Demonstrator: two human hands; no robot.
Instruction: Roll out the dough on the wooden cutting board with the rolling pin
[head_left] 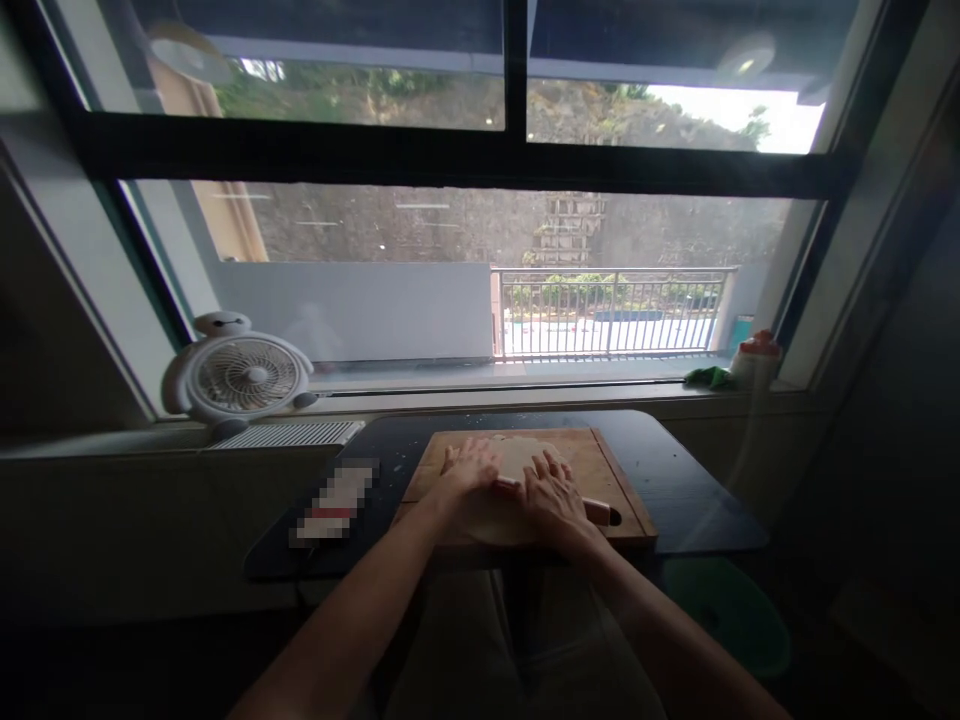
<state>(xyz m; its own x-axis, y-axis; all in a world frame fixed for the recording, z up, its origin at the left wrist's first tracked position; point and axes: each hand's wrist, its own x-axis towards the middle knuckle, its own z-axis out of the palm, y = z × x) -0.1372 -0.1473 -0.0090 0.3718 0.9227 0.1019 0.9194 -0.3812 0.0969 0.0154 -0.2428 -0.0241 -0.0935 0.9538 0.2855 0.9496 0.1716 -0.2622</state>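
Observation:
A pale sheet of dough (523, 458) lies flat on a wooden cutting board (611, 468), showing both beyond my hands and on the near side of them. Across the dough runs a wooden rolling pin (598, 512); its dark-tipped right end sticks out past my right hand. My right hand (556, 492) rests palm down over the pin with its fingers spread forward. Slightly blurred, my left hand (471, 466) lies over the pin's left part, fingers stretched out. The left end of the pin is hidden beneath it.
The board stands on a dark table (701, 500). A blurred-out flat item (336, 503) lies at the table's left. On the windowsill are a white fan (247, 375), a red-topped bottle (756, 362) and a green cloth (706, 378). A green stool (731, 615) stands below right.

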